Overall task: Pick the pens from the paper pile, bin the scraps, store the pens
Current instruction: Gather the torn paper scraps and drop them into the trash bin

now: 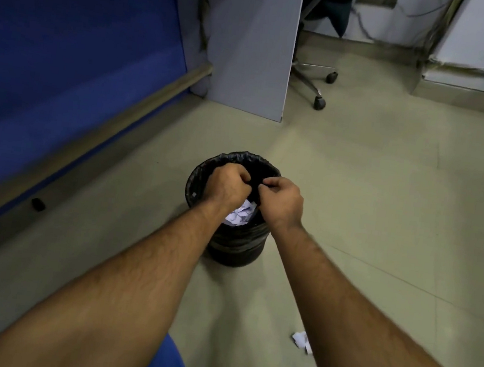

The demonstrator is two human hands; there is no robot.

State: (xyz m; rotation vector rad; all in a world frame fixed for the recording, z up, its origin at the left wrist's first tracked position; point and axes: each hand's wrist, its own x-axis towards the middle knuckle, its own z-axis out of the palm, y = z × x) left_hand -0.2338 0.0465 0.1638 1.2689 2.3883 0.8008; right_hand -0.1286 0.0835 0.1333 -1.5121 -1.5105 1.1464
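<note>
Both hands hung over the mouth of a black waste bin (205,175) lined with a dark bag, standing on the tiled floor (370,199). The left hand (225,186) was curled into a loose fist and the right hand (282,200) had its fingers (266,183) drawn in close together; whether either one gripped any paper could not be told, since nothing white showed between the fingers. Crumpled white paper scraps (240,213) lay inside the bin, below and between the wrists, so the binning step looked largely done. One stray scrap (302,341) remained on the floor, well apart from the bin and near the right forearm, and would want picking up. No pens were in view, so nothing showed whether they had been stored.
</note>
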